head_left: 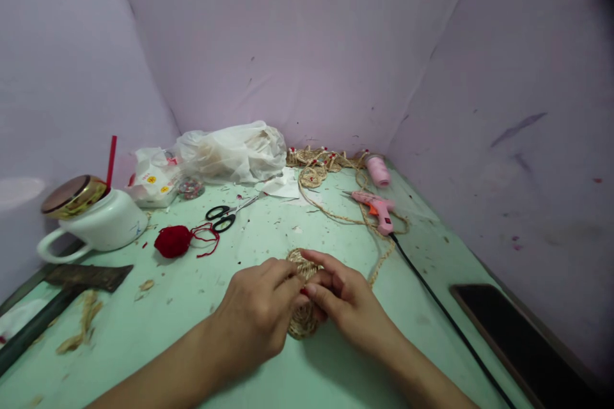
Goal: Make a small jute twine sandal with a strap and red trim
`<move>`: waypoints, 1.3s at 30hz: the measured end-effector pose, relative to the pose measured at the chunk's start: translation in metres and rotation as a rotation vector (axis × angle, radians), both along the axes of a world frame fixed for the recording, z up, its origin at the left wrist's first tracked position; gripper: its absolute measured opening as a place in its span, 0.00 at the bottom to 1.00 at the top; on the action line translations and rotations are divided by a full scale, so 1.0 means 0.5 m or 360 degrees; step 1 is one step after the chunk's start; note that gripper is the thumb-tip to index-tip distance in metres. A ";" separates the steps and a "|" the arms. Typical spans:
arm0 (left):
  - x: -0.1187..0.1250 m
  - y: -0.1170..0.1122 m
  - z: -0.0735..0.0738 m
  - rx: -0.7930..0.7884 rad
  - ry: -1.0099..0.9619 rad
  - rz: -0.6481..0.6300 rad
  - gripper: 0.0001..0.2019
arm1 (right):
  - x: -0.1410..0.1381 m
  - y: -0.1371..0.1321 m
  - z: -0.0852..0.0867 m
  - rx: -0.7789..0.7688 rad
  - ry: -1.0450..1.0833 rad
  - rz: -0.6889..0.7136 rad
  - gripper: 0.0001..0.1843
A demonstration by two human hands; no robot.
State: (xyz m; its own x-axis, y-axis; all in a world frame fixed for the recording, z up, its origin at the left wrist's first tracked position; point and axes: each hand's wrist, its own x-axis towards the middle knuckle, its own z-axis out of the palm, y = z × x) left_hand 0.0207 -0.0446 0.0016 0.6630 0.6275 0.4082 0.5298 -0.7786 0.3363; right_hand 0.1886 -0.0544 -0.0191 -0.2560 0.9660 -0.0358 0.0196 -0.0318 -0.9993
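Left of a pink glue gun [380, 209], the left hand [259, 303] and right hand [352, 300] pinch a coiled straw piece [303, 322], apparently fastening its middle. A steady hold seems called for next.

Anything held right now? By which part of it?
Yes: a woven straw piece, held around its middle by the left grip and right grip; it shows above and below them.

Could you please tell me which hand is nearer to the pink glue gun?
Right: the right hand is on the near side of the pink glue gun, slightly left; the left hand is farther left.
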 end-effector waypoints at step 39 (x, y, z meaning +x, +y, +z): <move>0.012 0.122 -0.082 -0.0825 -0.0337 0.0671 0.11 | 0.078 0.031 0.030 0.0635 -0.1031 -0.0184 0.05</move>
State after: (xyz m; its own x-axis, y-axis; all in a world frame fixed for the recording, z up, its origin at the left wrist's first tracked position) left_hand 0.0269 0.0166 -0.0393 0.2591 0.9625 0.0804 0.6334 -0.2321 0.7382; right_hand 0.2277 -0.0390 -0.0042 -0.1994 0.9565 0.2128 0.6236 0.2914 -0.7254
